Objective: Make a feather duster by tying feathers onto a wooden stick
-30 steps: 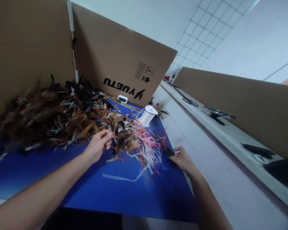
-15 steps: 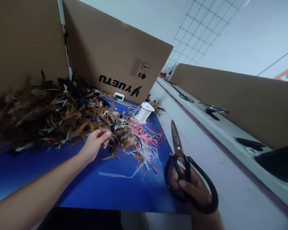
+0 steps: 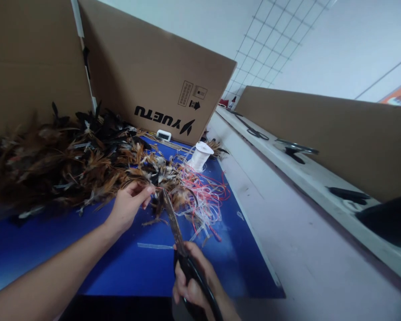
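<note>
My left hand (image 3: pixel 130 203) is closed in a pinch at the front edge of the brown and black feathers (image 3: pixel 96 165), with a thin red strand at its fingertips. My right hand (image 3: pixel 195 276) is wrapped round the black handles of the scissors (image 3: pixel 174 220). The scissor tips point up and left, close to the strand beside my left fingertips. To the right of the feathers lies a tangle of red and clear strips (image 3: pixel 207 196), and behind it stands a white spool (image 3: pixel 200 156).
A blue mat (image 3: pixel 120 267) covers the work surface. A cardboard box (image 3: pixel 153 67) stands behind the feathers, with a small white device (image 3: pixel 163 135) at its foot. Along the right ledge lie another pair of scissors (image 3: pixel 258 133) and dark tools.
My right hand has brought the scissors left, from the mat's right edge to beside my left fingertips. The scissors have turned to point up and left. My left hand has barely moved.
</note>
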Available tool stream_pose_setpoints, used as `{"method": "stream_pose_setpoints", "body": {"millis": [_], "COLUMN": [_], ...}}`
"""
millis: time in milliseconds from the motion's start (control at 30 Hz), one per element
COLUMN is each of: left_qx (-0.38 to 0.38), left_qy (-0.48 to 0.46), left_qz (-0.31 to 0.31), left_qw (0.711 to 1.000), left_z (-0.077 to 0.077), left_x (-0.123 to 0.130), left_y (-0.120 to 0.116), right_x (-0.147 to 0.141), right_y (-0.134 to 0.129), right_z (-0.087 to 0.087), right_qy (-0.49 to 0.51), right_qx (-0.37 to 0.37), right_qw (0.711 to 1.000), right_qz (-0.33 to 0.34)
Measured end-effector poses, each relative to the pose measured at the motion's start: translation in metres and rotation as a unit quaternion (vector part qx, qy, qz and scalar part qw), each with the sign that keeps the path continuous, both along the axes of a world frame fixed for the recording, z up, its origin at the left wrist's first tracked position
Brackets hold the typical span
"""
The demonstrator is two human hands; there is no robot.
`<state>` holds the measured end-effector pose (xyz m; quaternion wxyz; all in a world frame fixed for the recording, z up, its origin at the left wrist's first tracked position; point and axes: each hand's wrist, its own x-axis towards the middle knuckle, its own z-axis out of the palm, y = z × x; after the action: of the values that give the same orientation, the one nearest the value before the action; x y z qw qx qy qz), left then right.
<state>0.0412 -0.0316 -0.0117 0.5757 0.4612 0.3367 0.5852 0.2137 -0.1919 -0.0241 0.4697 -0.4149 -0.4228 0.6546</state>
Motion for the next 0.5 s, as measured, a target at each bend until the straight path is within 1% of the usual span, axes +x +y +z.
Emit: {"method": "stream_pose_setpoints", "body": {"millis": [67,167,233,300,367,500], "left_qx": [0.005,0.019,0.029,0.041,0.049,0.061], "left_qy": [-0.009,-0.017,-0.013,0.0,0.022,0.06], "left_qz": [0.013,0.026,0.033,0.043,0.055,0.06], "left_qw": [1.0,0.999,0.999,0.998,0.997,0.995], "left_z": [0.002,0.005,0.007,0.009,0.009,0.009], "left_x": [0.0,0.0,0.0,0.0,-0.001,-0.002], "left_y": [-0.001,-0.004,-0.006,-0.008,-0.01,-0.014], "right_x": [-0.004,-0.003,-0.001,0.001,-0.001,-0.007], "right_y": [0.0,-0.001,-0.002,-0.002,0.0,0.009], "right_z": [0.004,0.011,0.012,0.008,0.0,-0.02], "right_qy": [-0.018,-0.036,-0.051,-0.067,-0.075,-0.065], "right_qx": [0.012,0.035,0.038,0.035,0.027,0.01], "right_qw": [1.0,0.999,0.998,0.997,0.996,0.997], "right_qz": [-0.003,0.016,0.029,0.034,0.025,-0.027]}}
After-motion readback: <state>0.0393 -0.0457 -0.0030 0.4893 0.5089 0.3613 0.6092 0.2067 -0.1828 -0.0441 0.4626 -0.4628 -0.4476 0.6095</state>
